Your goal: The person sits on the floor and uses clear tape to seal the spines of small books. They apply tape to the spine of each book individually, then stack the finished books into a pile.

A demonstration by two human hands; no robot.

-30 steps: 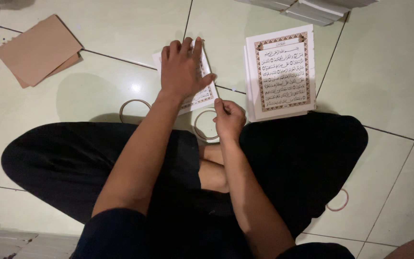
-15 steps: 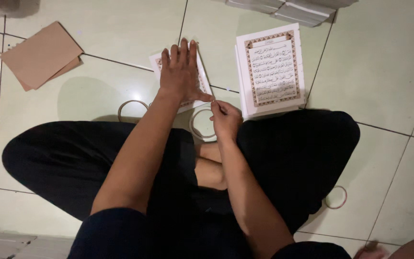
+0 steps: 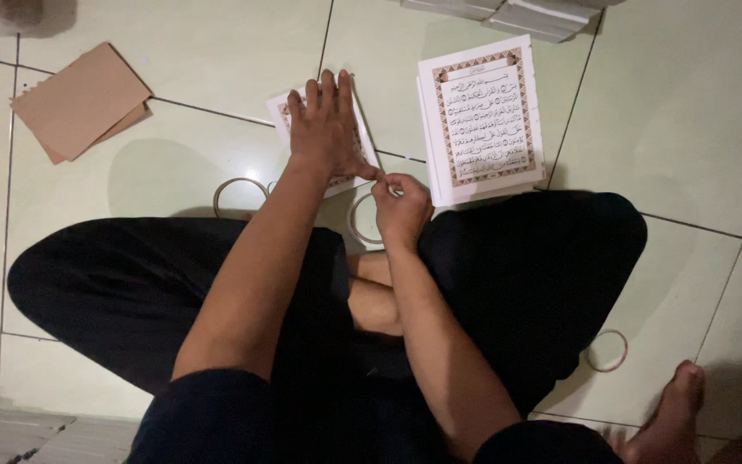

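Note:
I sit cross-legged on a tiled floor. My left hand (image 3: 324,125) lies flat, fingers stretched out, on a small stack of printed pages (image 3: 282,110) with a decorated border. My right hand (image 3: 401,206) is just below it, fingertips pinched together at the stack's lower right corner, touching my left thumb. What the pinch holds is too small to tell. A larger stack of bordered printed pages (image 3: 483,116) lies to the right, its lower edge against my knee.
Brown cardboard sheets (image 3: 79,103) lie at the far left. Thin rings lie on the floor: one (image 3: 238,193) left of my forearm, one (image 3: 361,222) by my right hand, one (image 3: 607,351) at lower right. Booklet stacks (image 3: 517,17) sit at the top edge. Another person's foot (image 3: 672,412) shows at bottom right.
My right hand has crept up a little until its fingertips meet my left thumb. My left hand stays pressed on the small stack. The view has shifted slightly.

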